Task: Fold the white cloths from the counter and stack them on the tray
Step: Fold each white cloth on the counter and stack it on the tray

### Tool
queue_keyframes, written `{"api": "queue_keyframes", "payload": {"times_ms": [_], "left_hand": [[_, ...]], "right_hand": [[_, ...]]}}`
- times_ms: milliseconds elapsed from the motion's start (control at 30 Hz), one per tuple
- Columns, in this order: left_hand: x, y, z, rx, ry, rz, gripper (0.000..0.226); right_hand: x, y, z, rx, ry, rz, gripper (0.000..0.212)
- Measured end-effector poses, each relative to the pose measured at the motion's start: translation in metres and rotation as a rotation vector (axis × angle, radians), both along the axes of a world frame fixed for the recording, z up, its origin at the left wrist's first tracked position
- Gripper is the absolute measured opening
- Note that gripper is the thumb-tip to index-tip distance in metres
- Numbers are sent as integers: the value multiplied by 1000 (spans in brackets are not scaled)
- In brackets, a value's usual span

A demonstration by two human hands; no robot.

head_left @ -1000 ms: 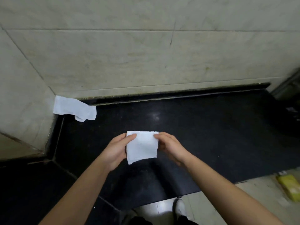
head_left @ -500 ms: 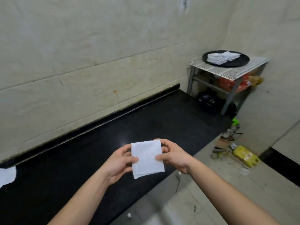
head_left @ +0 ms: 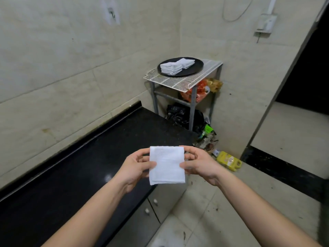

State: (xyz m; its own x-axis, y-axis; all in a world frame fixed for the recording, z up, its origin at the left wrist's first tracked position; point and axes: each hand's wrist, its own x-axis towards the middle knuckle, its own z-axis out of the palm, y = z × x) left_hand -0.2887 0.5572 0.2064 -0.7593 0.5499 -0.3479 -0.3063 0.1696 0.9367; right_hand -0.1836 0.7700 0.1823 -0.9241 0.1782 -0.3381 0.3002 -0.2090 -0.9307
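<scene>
Folded white cloth is being held up in the air between both hands, above the near front edge of the black table and not touching it. On the cloth's left edge, the left hand is gripping: its thumb is lying across the front face, and its other fingers are curling behind the edge. On the right edge, the right hand is gripping in the same manner, with the thumb on the front face and the other fingers curling round the upper right corner. The cloth is hanging as a flat, roughly square panel with its upper edge level. Layered edges are showing along the bottom.

Beyond the far end of the table and well apart from the hands, a round black tray is sitting on a white wire rack in the corner of the room. A stack of folded white cloths is lying on the tray, toward its left side. Below the rack top an orange bag is showing, and a black bag is lying lower down. A yellow container is lying on the tiled floor, just right of the right hand in the view. Cabinet doors with small white knobs are showing under the table.
</scene>
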Motion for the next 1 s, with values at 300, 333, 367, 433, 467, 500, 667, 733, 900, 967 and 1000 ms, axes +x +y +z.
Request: {"api": "queue_keyframes", "payload": {"times_ms": [300,333,367,433,467,500,667,733,900,967,1000], "left_hand": [[-100,138,-6,47,79,-31,40],[-113,153,-4,59,80,-38,40],[-130,172,0,74,79,-43,40],[-163,211,11,98,79,-35,40],[-178,231,17,109,81,-30,39],[-192,249,26,123,87,-32,38],[-255,331,58,177,119,-46,35],[-271,356,62,183,137,-50,35],[-313,412,59,168,177,-15,34],[-331,429,56,161,169,29,33],[-340,438,54,156,161,56,33]], "right_hand": [[-91,133,16,14,15,-52,50],[-103,147,21,13,17,-67,49],[-118,165,27,12,17,-83,49],[-149,201,40,15,11,-119,50],[-164,219,49,14,9,-134,50],[-177,236,56,12,15,-147,50],[-231,310,88,-3,102,-197,46],[-248,335,92,20,103,-199,48],[-307,400,89,99,63,-187,51],[-335,423,86,107,64,-132,49],[-349,434,83,105,62,-107,50]]}}
